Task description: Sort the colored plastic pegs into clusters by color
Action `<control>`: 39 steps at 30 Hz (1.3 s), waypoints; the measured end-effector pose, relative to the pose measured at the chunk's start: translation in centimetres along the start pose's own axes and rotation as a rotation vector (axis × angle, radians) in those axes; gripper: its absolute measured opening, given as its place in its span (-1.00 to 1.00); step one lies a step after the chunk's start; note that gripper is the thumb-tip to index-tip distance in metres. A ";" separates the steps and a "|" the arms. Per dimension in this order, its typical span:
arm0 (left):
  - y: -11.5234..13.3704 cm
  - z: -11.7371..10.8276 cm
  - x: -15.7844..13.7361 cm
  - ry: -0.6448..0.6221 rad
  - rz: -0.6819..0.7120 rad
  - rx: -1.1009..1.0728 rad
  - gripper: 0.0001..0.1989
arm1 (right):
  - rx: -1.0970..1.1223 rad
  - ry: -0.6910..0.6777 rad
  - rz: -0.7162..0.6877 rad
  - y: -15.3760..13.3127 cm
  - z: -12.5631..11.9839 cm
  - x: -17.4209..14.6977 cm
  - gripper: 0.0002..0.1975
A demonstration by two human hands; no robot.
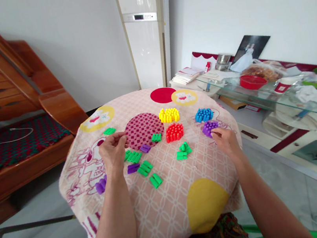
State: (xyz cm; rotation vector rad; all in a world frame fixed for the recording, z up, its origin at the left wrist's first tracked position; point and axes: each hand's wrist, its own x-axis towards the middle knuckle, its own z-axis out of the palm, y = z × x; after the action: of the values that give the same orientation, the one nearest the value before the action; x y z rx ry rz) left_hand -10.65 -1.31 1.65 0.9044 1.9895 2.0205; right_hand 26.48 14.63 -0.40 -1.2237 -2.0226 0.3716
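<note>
My right hand point(224, 141) is pinched at the near edge of a tight cluster of upright purple pegs point(209, 128), with its fingertips on a peg there. Over the left part of the table my left hand point(113, 149) has thumb and fingers drawn together; whatever is between them is hidden. Loose green pegs point(144, 168) and purple pegs point(133, 168) lie on their sides around it. More purple pegs point(100, 185) rest beside my left forearm. A small green group point(184, 149), partly upright, is between the hands. Standing clusters of red pegs point(174, 132), yellow pegs point(169, 114) and blue pegs point(204, 114) are farther back.
A patterned cloth covers the round table point(172, 208). To the right is a glass-topped cabinet with a red bowl point(252, 81), a paper cup point(283, 85) and papers point(185, 76). A wooden bench point(18, 96) stands left, a tall white appliance point(147, 45) behind.
</note>
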 end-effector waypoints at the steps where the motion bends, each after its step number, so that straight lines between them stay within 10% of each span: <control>1: 0.0 0.0 0.1 0.005 -0.003 -0.004 -0.75 | -0.004 -0.009 0.005 0.1 0.2 0.1 -0.69; 14: 1.7 -5.6 -1.1 0.155 0.038 0.190 -0.71 | 0.122 0.086 0.051 -0.8 -0.1 -4.3 -0.63; 19: 2.8 -7.4 -3.6 -0.252 0.057 0.592 -0.77 | 0.179 0.039 0.101 -1.2 0.2 -5.9 -0.63; 23: 2.1 -6.3 -5.5 -0.545 0.090 0.708 -0.75 | 0.218 0.013 0.107 -2.4 0.1 -6.4 -0.64; 31: 1.6 -5.3 -7.2 -0.446 0.120 0.687 -0.76 | 0.436 -0.111 0.002 -7.5 0.5 -8.0 -0.75; 39: 4.3 0.8 -12.0 -0.555 0.222 0.254 -0.89 | 0.731 -0.359 0.034 -12.1 4.1 -9.4 -0.73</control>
State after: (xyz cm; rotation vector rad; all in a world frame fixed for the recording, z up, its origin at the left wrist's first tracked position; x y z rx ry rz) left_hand 0.61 -7.22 2.07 1.5942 1.8988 1.3939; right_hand 18.43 0.94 -0.39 -0.7579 -1.8689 1.2902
